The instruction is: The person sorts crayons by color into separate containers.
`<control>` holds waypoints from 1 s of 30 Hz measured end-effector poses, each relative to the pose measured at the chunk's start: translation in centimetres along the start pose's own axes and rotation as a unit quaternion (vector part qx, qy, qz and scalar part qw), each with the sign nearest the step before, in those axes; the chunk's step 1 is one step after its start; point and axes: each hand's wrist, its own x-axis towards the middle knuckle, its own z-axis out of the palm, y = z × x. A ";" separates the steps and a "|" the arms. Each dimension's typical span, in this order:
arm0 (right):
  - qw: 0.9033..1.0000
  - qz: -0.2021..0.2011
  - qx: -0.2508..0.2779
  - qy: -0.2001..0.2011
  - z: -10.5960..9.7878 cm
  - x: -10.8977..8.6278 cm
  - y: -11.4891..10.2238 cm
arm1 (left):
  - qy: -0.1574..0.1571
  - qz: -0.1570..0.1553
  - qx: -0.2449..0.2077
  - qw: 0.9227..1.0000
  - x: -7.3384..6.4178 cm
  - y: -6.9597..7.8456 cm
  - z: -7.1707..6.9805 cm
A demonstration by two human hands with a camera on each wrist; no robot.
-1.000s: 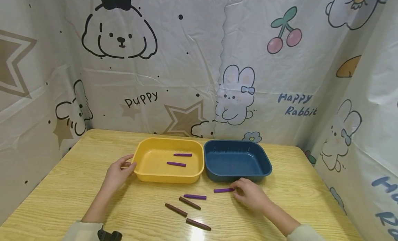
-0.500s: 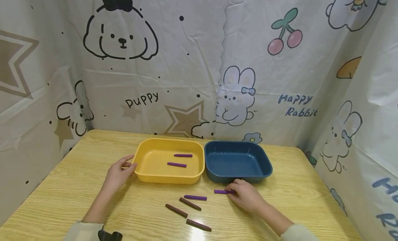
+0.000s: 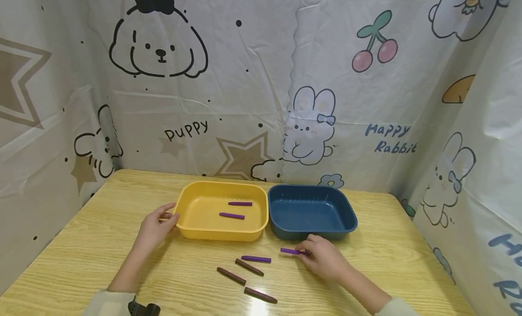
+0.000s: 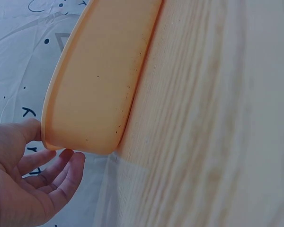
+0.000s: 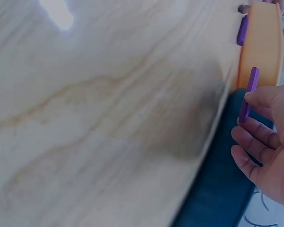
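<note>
My left hand (image 3: pixel 156 227) grips the left end of the yellow tray (image 4: pixel 97 85), its thumb at the rim and its fingertips against the end wall. Two purple crayons, a rear one (image 3: pixel 240 203) and a front one (image 3: pixel 231 216), lie inside that tray. Between thumb and index finger, my right hand (image 3: pixel 324 257) pinches another purple crayon (image 5: pixel 252 80) just in front of the blue tray (image 3: pixel 311 232). The other fingers of that hand are loosely bent. A further purple crayon (image 3: pixel 256 259) lies on the table, left of the right hand.
Three brown crayons lie toward the front: an upper one (image 3: pixel 249 267), a left one (image 3: pixel 231 276) and a lower one (image 3: pixel 260 295). Both trays stand side by side on the wooden table (image 3: pixel 102 216). A printed curtain (image 3: pixel 244 80) hangs behind and at both sides.
My right hand has shifted a little left along the purple crayon and now holds it nearer its middle, slightly raised. My left hand stays at the yellow tray.
</note>
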 end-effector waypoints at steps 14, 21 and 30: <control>0.999 -0.035 0.003 0.018 -2.3 1.6 -2.0 | 0.001 0.002 0.000 1.000 0.0 0.1 0.0; 0.998 -0.049 0.000 0.030 -2.9 2.8 -2.4 | 0.003 0.002 0.002 1.000 0.0 0.1 0.0; 0.999 -0.039 0.008 0.029 -3.7 4.7 -2.9 | -0.001 0.001 -0.003 1.000 0.0 0.1 0.0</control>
